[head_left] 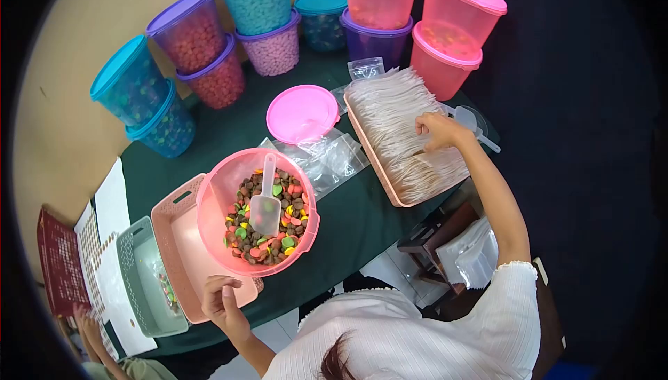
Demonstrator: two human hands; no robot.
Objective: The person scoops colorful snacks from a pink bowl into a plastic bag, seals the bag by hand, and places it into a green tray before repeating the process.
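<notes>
My left hand [226,305] hovers at the near end of a pink basket [184,241], its fingers loosely bent and apart, with nothing in them. My right hand [442,131] is over a pink tray [369,149] packed with clear plastic bags [393,112]. Its thumb and forefinger are spread above the bags; whether they touch one is unclear. Between my hands stands a round pink tub [311,237] of brown, red, green and yellow candies [257,249]. A clear scoop [266,213] lies on the candies.
Lidded tubs [209,53] stand stacked at the back. A pink lid [302,113] and loose bags [327,164] lie mid-table. Scoops [467,119] sit behind the tray. At left are a green basket [142,289], a red basket [61,262] and another person's hands [90,331].
</notes>
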